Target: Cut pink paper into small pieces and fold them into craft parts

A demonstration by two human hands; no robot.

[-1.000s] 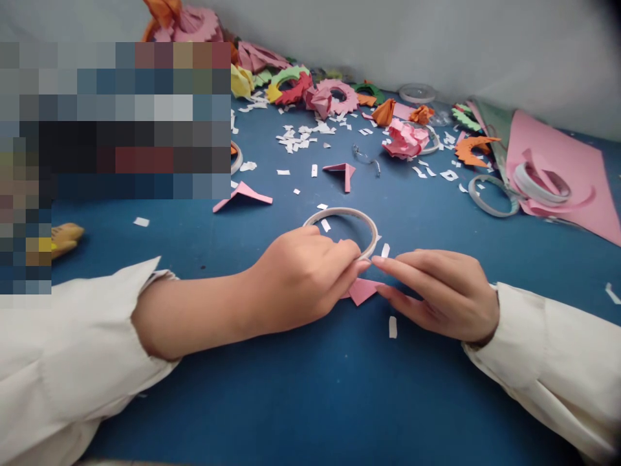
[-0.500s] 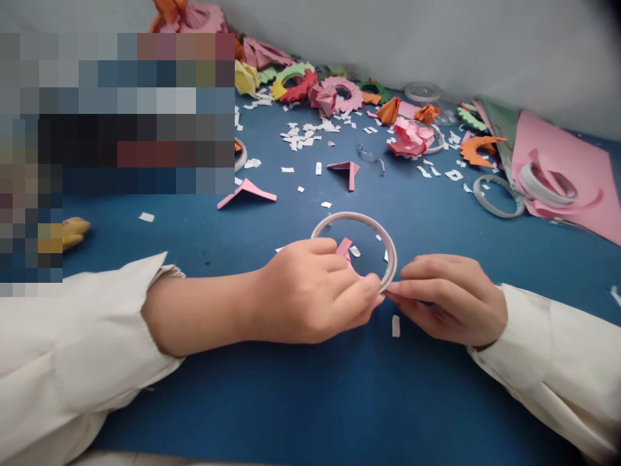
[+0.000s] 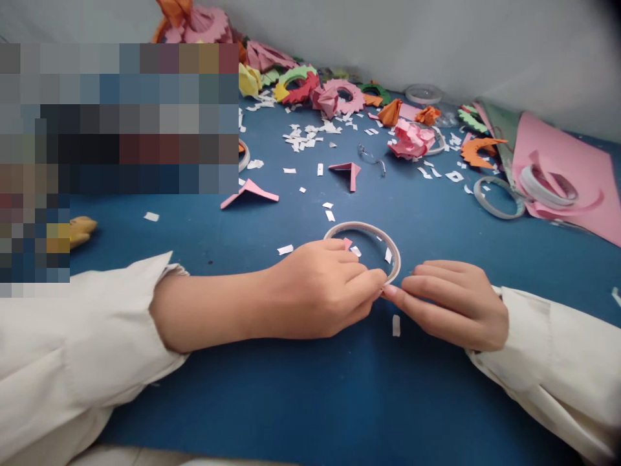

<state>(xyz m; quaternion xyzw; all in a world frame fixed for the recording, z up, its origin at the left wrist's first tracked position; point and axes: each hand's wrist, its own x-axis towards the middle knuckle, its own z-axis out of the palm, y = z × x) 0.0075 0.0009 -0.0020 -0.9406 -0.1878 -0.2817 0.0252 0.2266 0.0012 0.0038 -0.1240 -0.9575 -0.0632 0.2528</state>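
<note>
A thin roll of double-sided tape [image 3: 394, 244] stands tilted on the blue table [image 3: 310, 388], just beyond my fingers. My left hand [image 3: 320, 291] is curled, its fingertips pinched at the ring's near edge over a small pink paper piece [image 3: 347, 243] that is mostly hidden. My right hand [image 3: 449, 304] meets it from the right, thumb and forefinger pinched together at the same spot on the tape. Both sleeves are white. A white paper scrap [image 3: 396, 325] lies below the hands.
Folded pink pieces [image 3: 250, 192] [image 3: 348, 170] lie farther back among several white scraps. Coloured paper wreaths and crumpled paper [image 3: 411, 138] crowd the far edge. More tape rolls [image 3: 497, 197] and pink sheets [image 3: 567, 175] sit at the right. A blurred area covers the left.
The pink piece that showed between my hands is now almost wholly covered. The tape ring shifted right and tipped up, and both hands closed in on its near edge.
</note>
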